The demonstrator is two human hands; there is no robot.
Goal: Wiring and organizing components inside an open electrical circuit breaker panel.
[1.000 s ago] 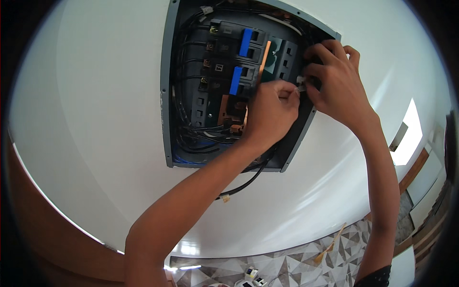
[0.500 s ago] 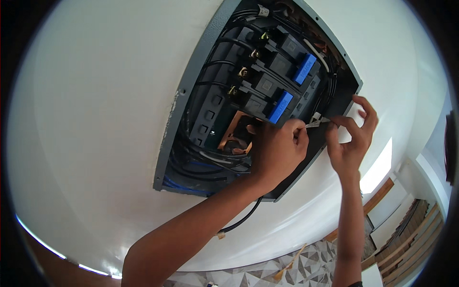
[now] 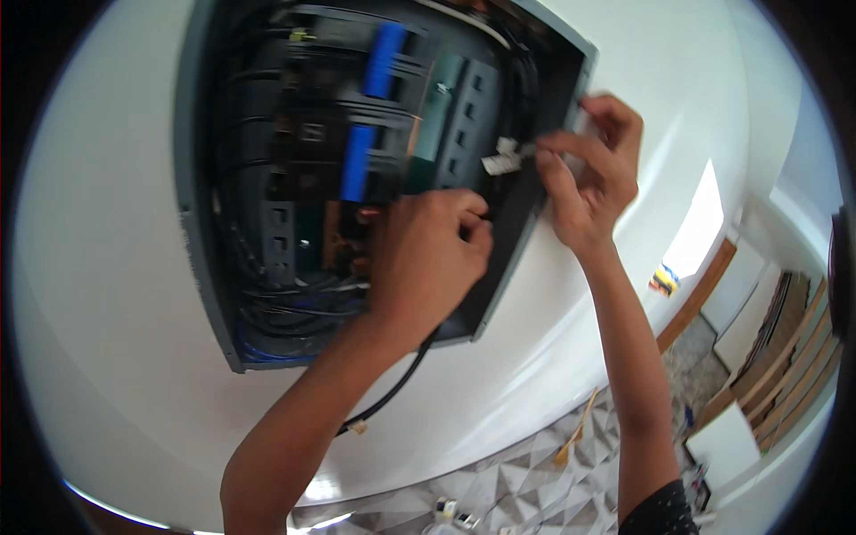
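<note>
A grey metal electrical panel box (image 3: 190, 116) is set in the white wall before me. Inside are black breakers with two blue handles (image 3: 383, 61), black wires and copper parts. My right hand (image 3: 596, 169) is at the box's right edge, thumb and forefinger pinched on the thin end of a white cable tag (image 3: 501, 162), its other fingers curled. The tag hangs beside a bundle of black wires (image 3: 526, 76). Below it, my left hand (image 3: 428, 259) is curled in front of the lower breakers, apart from the tag. What its fingers hold, if anything, is hidden.
A black cable (image 3: 392, 392) comes out under the box along the wall. Below lies a floor of patterned grey tiles (image 3: 526, 481) with a broom-like yellow thing (image 3: 571, 437). Wooden slats (image 3: 794, 370) stand at the far right.
The view has shifted, so the box appears farther left and turned more upright. My left hand has come away from the white tag and sits lower; my right hand keeps its pinch.
</note>
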